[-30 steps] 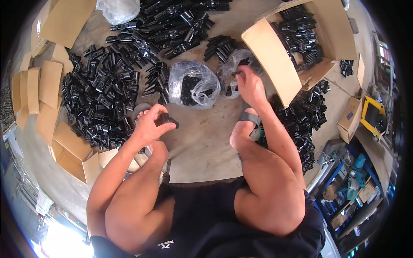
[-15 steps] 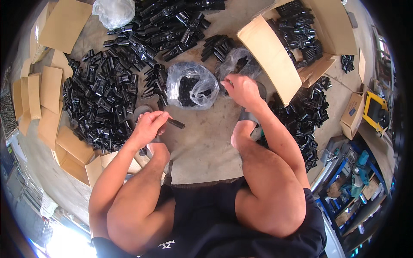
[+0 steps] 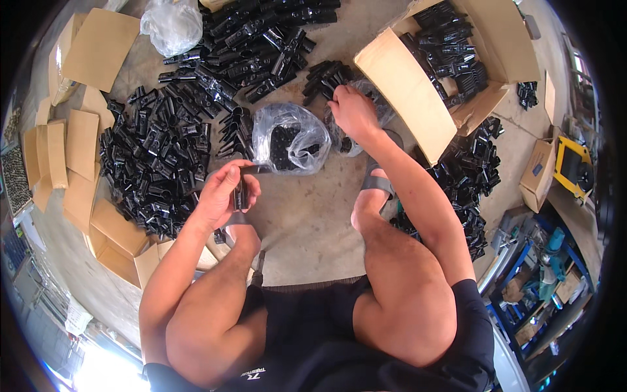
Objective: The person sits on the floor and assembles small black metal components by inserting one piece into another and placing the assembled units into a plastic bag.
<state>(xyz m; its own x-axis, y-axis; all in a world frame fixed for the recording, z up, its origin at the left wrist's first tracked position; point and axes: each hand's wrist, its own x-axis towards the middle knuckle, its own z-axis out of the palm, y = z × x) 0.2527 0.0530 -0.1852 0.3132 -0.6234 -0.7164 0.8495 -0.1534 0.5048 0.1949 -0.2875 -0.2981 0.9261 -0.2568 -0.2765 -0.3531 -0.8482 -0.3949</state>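
Note:
My left hand [image 3: 225, 195], closed, holds a glossy black pipe fitting [image 3: 241, 197] above my left foot. A dark arm of the fitting sticks out to the right, in front of a clear plastic bag [image 3: 260, 134] with small black parts [image 3: 282, 140] in it. Farther off, my right hand [image 3: 354, 112] reaches beside a small stack of black fittings [image 3: 324, 74]. Its fingers are curled downward, and whatever they hold is hidden. A second clear bag [image 3: 341, 138] lies partly under that hand.
A large heap of black fittings [image 3: 153, 157] lies at left, another [image 3: 261, 36] at the far side, and a third [image 3: 473, 176] at right. An open carton [image 3: 408, 85] of fittings stands at the far right. Cardboard boxes [image 3: 101, 49] line the left; a tool rack [image 3: 542, 281] stands at right.
My right hand has moved away from me, from the second clear bag to the small stack. My left hand has turned, so the fitting in it now points another way.

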